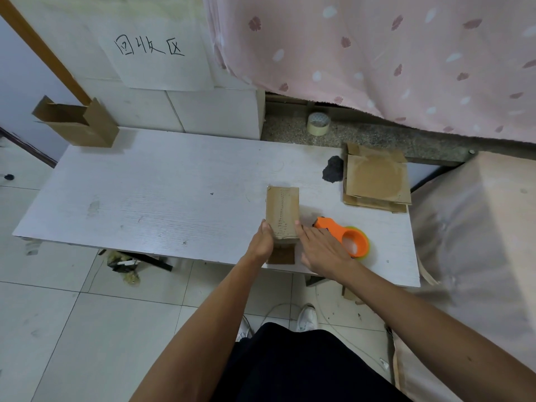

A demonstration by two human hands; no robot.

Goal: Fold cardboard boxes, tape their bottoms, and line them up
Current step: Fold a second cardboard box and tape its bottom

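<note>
A small cardboard box (282, 211) stands upside down near the front edge of the white table (150, 195), with a strip of tape along its upturned bottom. My left hand (262, 242) grips its left side near the front corner. My right hand (320, 248) lies flat with straight fingers against the box's right side. An orange tape dispenser (349, 239) lies on the table just right of my right hand. A stack of flat unfolded cardboard blanks (375, 178) sits at the table's back right. A folded box (78, 123) with open flaps stands at the back left corner.
A roll of tape (318, 123) rests on the stone ledge behind the table. A dark crumpled lump (333, 169) lies left of the blanks. A paper sign (153, 50) hangs on the wall, a pink curtain (377, 53) beside it. A covered seat (478, 242) borders the right side.
</note>
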